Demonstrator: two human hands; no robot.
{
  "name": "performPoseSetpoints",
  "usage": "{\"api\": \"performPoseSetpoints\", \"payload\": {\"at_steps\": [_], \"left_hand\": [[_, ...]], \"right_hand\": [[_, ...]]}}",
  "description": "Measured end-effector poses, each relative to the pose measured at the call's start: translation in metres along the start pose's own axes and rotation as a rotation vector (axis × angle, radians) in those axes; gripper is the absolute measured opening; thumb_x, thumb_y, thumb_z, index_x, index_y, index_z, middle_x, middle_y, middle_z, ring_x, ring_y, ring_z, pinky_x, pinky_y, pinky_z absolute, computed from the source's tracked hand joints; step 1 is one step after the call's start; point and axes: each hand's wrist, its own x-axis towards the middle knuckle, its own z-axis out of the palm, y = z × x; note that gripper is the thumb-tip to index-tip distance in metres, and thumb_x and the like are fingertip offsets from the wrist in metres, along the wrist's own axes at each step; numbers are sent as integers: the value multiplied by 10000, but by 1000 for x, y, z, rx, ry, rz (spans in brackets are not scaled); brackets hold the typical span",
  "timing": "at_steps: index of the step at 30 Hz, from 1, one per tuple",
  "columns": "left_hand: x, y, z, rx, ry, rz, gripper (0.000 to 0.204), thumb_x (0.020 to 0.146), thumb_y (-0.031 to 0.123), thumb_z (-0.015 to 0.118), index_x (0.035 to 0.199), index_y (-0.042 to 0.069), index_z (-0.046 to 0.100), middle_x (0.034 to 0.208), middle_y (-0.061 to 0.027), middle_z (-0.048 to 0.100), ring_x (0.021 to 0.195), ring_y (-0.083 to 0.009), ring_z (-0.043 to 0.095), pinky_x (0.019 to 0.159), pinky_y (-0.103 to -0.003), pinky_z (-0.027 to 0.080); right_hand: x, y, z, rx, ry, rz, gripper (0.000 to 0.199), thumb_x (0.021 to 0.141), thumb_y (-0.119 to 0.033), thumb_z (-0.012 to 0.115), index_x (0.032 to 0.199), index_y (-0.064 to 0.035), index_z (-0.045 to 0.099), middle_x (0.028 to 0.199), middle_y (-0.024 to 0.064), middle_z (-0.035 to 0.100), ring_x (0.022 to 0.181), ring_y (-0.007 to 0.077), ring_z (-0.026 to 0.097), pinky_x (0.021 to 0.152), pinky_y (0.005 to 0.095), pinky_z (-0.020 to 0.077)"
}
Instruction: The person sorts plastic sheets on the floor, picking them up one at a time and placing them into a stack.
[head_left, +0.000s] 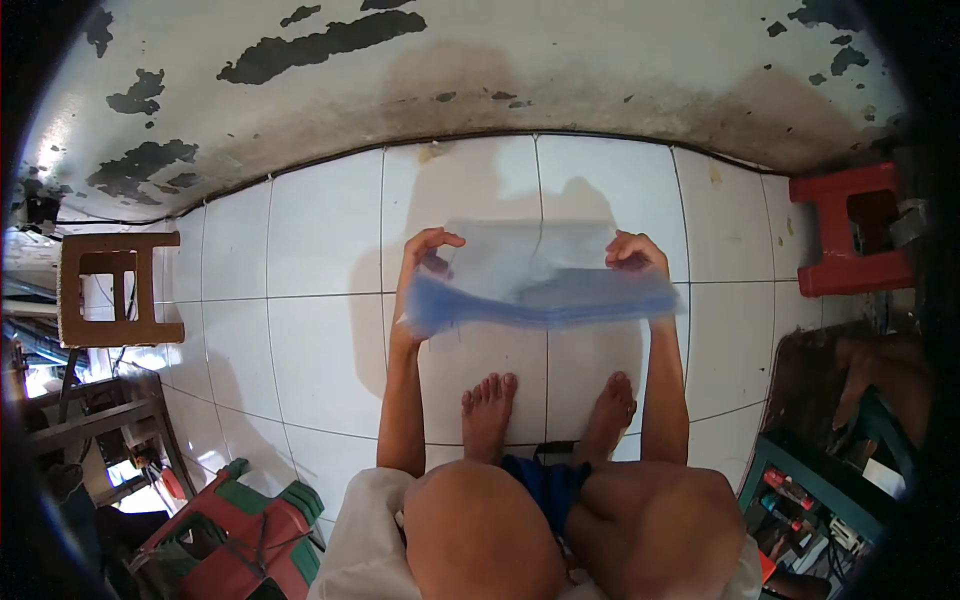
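I hold a thin, see-through blue plastic bag [540, 290] stretched flat between both hands above the white tiled floor [320, 270]. My left hand [428, 252] pinches its left corner and my right hand [636, 252] pinches its right corner. The bag is blurred, with a darker blue band along its lower edge. My bare feet [545, 410] rest on the tiles just below it, and my knees fill the bottom of the view.
A brown plastic stool [118, 290] stands at the left and a red stool [850, 235] at the right, both near a peeling wall [480, 70]. Red and green plastic items [240, 530] lie at lower left. A green crate of small things [810, 500] sits at lower right.
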Motion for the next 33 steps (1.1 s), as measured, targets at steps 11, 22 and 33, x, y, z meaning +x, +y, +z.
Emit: {"api": "performPoseSetpoints", "payload": {"at_steps": [11, 22, 33], "left_hand": [[10, 6, 5, 216, -55, 129, 394, 796, 108, 687, 1138, 60, 495, 1077, -76, 558, 962, -124, 525, 804, -272, 452], [1, -31, 10, 70, 45, -17, 267, 651, 35, 725, 855, 19, 553, 877, -86, 542, 886, -206, 553, 811, -316, 456], [0, -17, 38, 136, 84, -178, 319, 737, 173, 795, 928, -60, 691, 873, -123, 693, 779, -172, 628, 735, -263, 518]], "right_hand": [[-4, -5, -4, -112, 78, 15, 288, 695, 102, 676, 829, -73, 490, 899, 114, 585, 816, 176, 583, 745, 301, 499], [-7, 5, -7, -88, 127, -88, 224, 775, -167, 730, 820, -39, 553, 805, 99, 606, 803, 191, 596, 750, 310, 488], [-23, -29, -14, 81, 174, 357, 425, 697, -154, 825, 1013, 20, 600, 951, 98, 665, 891, 181, 625, 794, 321, 499]]}}
